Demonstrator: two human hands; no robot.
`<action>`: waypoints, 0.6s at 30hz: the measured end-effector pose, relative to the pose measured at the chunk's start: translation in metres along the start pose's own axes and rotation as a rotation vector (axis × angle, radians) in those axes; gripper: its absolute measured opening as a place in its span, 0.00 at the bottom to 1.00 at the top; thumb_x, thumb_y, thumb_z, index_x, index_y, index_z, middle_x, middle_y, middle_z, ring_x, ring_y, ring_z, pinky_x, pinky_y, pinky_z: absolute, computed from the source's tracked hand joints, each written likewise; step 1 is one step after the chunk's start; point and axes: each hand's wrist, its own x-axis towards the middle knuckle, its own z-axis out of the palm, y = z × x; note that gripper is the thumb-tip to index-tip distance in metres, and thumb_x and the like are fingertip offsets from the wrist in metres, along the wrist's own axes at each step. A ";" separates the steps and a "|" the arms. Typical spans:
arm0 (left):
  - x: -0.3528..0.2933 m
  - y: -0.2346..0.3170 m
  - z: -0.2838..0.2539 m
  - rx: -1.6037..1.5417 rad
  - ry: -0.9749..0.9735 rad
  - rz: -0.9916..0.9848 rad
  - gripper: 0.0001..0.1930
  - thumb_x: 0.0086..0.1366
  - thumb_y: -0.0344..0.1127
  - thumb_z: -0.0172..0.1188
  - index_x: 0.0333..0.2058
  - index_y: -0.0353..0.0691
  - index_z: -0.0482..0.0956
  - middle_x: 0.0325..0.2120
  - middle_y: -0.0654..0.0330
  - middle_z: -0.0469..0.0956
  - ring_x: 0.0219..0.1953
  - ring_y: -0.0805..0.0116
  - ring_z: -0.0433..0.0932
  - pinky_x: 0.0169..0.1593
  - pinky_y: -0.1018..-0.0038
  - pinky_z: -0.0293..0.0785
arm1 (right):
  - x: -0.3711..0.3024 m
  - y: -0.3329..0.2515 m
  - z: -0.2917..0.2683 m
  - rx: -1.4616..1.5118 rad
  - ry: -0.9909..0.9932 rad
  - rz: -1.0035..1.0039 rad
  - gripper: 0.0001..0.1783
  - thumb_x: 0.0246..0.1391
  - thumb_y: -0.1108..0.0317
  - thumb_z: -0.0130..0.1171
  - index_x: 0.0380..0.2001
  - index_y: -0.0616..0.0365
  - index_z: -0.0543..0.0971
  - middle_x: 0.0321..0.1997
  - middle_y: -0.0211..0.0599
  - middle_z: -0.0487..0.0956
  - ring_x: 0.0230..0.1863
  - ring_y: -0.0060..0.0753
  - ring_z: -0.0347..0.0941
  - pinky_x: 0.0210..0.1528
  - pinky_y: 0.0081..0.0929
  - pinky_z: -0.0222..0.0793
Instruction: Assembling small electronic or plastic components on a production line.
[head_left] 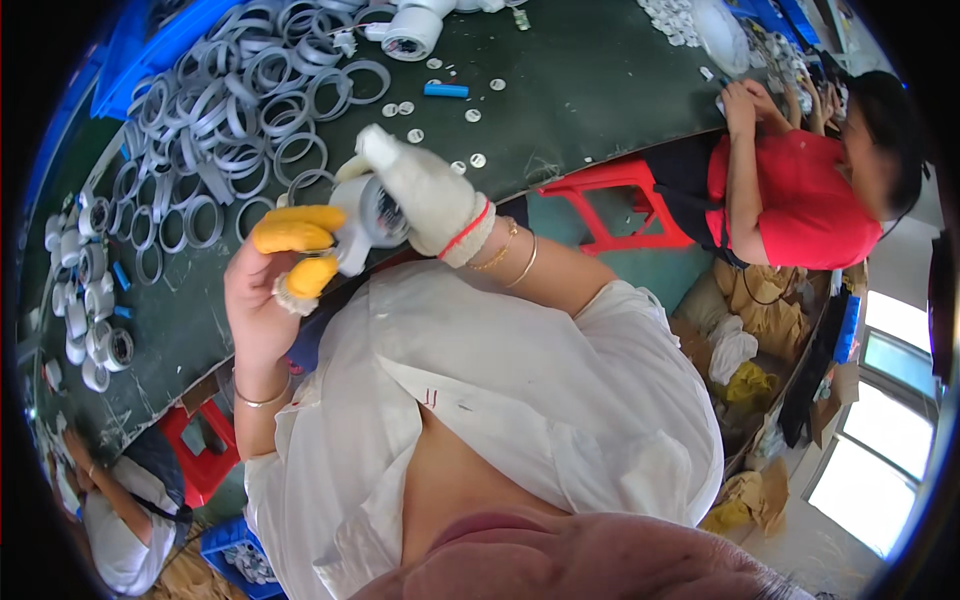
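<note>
My left hand is bare except for yellow rubber covers on the thumb and a finger, which pinch the edge of a white round part with a dark centre. My right hand, in a white knit glove with a red cuff line, grips the same part from the other side. Both hands hold it above the near edge of the dark green table. Gold bangles sit on both wrists.
A heap of grey rings covers the table's left part, with white cylindrical parts in rows further left. Small discs and a blue piece lie nearby. Red stools stand below. A person in red works at the right, another person at the lower left.
</note>
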 end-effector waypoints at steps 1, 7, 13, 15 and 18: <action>-0.001 -0.001 0.000 -0.065 0.065 -0.015 0.16 0.58 0.24 0.64 0.45 0.32 0.75 0.44 0.53 0.78 0.46 0.66 0.77 0.49 0.73 0.73 | -0.004 -0.009 -0.008 -0.383 -0.086 -0.280 0.37 0.70 0.46 0.24 0.44 0.65 0.77 0.38 0.42 0.80 0.40 0.37 0.77 0.49 0.31 0.70; 0.003 -0.003 -0.003 -0.231 0.207 -0.122 0.18 0.63 0.27 0.59 0.51 0.34 0.69 0.37 0.53 0.78 0.21 0.75 0.72 0.22 0.83 0.66 | 0.017 -0.033 -0.093 -0.959 0.294 -0.532 0.18 0.57 0.57 0.56 0.44 0.58 0.79 0.39 0.42 0.79 0.40 0.41 0.74 0.44 0.33 0.71; 0.014 -0.021 0.000 -0.248 0.182 -0.153 0.17 0.66 0.25 0.55 0.53 0.34 0.71 0.38 0.53 0.78 0.29 0.73 0.76 0.25 0.80 0.73 | 0.062 -0.029 -0.134 -1.353 0.135 -0.308 0.14 0.50 0.64 0.60 0.40 0.55 0.80 0.42 0.41 0.80 0.45 0.47 0.74 0.49 0.38 0.69; 0.016 -0.016 0.004 -0.200 0.212 -0.156 0.16 0.66 0.25 0.55 0.53 0.34 0.71 0.39 0.53 0.78 0.30 0.72 0.77 0.25 0.80 0.74 | 0.063 -0.018 -0.138 -1.155 0.177 -0.465 0.13 0.50 0.64 0.60 0.39 0.55 0.80 0.40 0.40 0.81 0.44 0.46 0.75 0.50 0.37 0.69; 0.018 -0.009 0.007 -0.188 0.227 -0.194 0.15 0.67 0.25 0.53 0.52 0.34 0.72 0.39 0.53 0.78 0.30 0.72 0.77 0.26 0.79 0.76 | 0.051 -0.029 -0.118 -0.795 0.186 -0.604 0.10 0.50 0.67 0.60 0.36 0.57 0.80 0.35 0.38 0.82 0.39 0.38 0.77 0.48 0.30 0.70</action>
